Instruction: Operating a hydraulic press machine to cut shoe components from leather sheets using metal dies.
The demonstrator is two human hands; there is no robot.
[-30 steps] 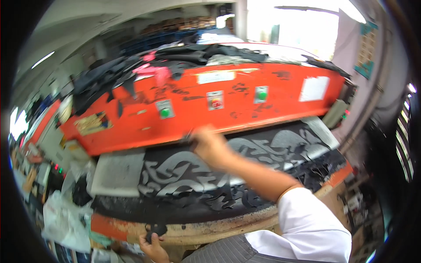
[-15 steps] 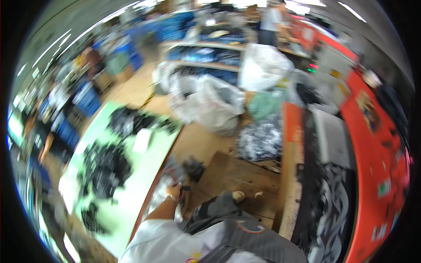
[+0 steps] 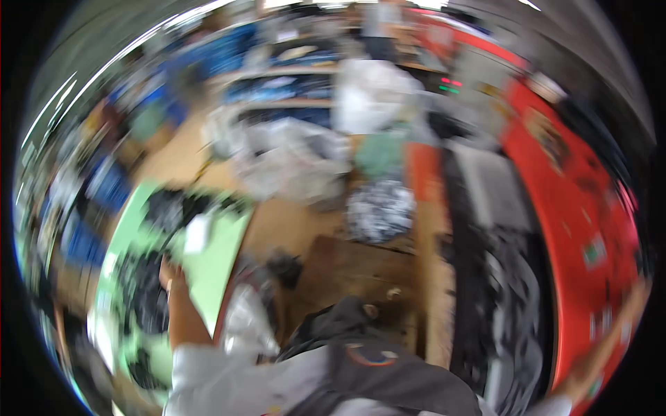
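My left hand (image 3: pixel 171 272) is over the pale green table, at the edge of a pile of black pieces (image 3: pixel 142 288) that look like fabric. Motion smears its fingers, so whether it grips anything does not show. A white block-shaped thing (image 3: pixel 198 233) lies just beyond it, beside a second black heap (image 3: pixel 173 210). Far out to the right, my right hand (image 3: pixel 635 299) is stretched along the red machine panel (image 3: pixel 555 201). Its fingers are blurred too, and I cannot tell whether it touches the panel.
Clear plastic bags (image 3: pixel 246 322) hang or stand by the table's right edge. Large white bags (image 3: pixel 291 159), a green bundle (image 3: pixel 381 152) and a black-and-white patterned bundle (image 3: pixel 380 210) stand ahead. Patterned cloth (image 3: pixel 513 312) lies along the machine bed at right. A person (image 3: pixel 380 31) stands far back.
My left hand has gone from low beside the table's right edge to over the black pile. My right arm has come into view at right. The view has swung, shifting the scene leftward.
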